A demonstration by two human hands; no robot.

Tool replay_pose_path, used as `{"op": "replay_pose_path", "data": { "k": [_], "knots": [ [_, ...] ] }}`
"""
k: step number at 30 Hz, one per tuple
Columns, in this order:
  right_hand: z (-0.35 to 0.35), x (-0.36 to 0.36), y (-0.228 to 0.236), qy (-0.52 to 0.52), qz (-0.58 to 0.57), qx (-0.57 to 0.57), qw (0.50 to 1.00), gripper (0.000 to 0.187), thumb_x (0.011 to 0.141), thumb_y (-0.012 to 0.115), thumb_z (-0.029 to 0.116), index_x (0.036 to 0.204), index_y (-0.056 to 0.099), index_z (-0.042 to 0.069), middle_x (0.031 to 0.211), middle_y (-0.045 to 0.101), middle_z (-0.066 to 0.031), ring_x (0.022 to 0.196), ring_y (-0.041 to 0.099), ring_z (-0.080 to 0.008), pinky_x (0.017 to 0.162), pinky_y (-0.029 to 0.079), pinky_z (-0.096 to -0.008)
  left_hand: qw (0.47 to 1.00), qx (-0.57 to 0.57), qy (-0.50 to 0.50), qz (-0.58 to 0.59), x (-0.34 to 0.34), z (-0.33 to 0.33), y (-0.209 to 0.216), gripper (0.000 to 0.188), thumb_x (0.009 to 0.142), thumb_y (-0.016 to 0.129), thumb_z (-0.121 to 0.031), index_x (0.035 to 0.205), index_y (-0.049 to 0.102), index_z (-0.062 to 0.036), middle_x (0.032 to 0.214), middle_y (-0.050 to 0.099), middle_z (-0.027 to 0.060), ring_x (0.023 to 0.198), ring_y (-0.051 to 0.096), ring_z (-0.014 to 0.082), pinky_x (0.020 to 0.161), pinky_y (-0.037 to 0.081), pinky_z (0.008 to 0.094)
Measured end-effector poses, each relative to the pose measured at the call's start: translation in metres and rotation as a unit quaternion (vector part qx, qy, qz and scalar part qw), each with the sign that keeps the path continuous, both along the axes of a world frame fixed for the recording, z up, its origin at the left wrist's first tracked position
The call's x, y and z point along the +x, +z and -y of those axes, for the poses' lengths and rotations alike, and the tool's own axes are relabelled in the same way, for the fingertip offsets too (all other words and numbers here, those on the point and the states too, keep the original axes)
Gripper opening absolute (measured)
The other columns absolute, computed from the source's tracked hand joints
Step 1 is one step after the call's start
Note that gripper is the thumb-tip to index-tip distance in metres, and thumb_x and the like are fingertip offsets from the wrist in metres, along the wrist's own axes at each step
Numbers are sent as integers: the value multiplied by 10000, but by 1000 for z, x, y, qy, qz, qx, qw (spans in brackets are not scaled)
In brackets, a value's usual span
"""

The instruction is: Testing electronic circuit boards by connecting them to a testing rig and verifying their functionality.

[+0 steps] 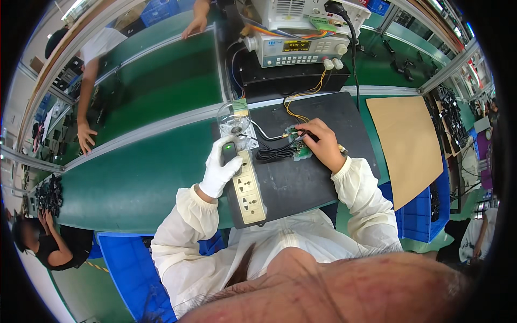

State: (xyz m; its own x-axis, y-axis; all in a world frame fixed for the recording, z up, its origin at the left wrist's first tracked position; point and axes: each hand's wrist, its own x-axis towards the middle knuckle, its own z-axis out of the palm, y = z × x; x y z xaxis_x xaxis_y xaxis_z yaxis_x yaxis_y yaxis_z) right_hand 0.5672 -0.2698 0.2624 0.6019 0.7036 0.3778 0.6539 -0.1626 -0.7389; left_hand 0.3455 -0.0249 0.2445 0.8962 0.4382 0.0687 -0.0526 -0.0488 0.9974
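At your far left, a person in a black top (70, 245) has both hands at a heap of dark cables (49, 195) by the end of the green bench (134, 185), and a blue bin (126, 272) stands below its near edge. Beyond the metal rail, a co-worker's hand (86, 135) rests with fingers spread on the far green surface. Your left hand (218, 169), in a white glove, is curled around a black adapter (230, 154) showing a green light, thumb on its right side and fingers around its left, at the upper end of a cream power strip (246, 192). A clear round disc (231, 116) stands just beyond that hand. The strip lies along the left side of a black mat (307, 185); near the mat's middle is a coiled black cable (274, 154), just beside a green circuit board (303, 152). Your bare right hand (325, 144) reaches over this board, thumb and fingertips pinched on a black cable end (302, 133); you cannot tell whether it is seated there. Beyond the mat stands a bench instrument (301, 51) with a lit yellow display. Right of the mat lies a brown cardboard sheet (406, 145), partly above another blue bin (423, 220).
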Motion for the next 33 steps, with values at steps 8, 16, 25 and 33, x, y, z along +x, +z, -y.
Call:
{"op": "replay_pose_path", "data": {
  "k": [8,16,25,33],
  "knots": [
    [3,-1,1,6,-12,-12,1000,307,885,653,-28,1173,724,52,1023,648,-118,918,658,-269,822,536,-340,1000,-11,1,-2,1,1,-1,607,920,774,-242,1431,492,-79,1288,585,57,1140,565,159,1004,468,324],
    [8,10,14,5,40,-35,999,464,878,624,-9,1340,600,20,1213,611,-180,1107,618,-338,987,500,-380,999,-27,-13,-9,-1,-4,-7,596,922,759,-232,1437,498,-85,1287,582,55,1062,582,142,903,506,288],
    [-14,81,64,-134,368,-89,916,581,902,682,96,1448,491,43,1570,439,-176,1428,434,-377,1158,386,-457,1000,-5,-8,6,2,1,8,555,926,711,-174,1437,514,-80,1313,584,48,1110,571,144,959,488,300],
    [-23,94,64,-169,433,-109,879,560,913,707,157,1431,516,64,1563,464,-137,1419,451,-342,1152,390,-458,999,1,0,37,6,0,3,557,917,759,-136,1419,527,-67,1263,587,50,1106,578,153,939,503,296]
  ]
}}
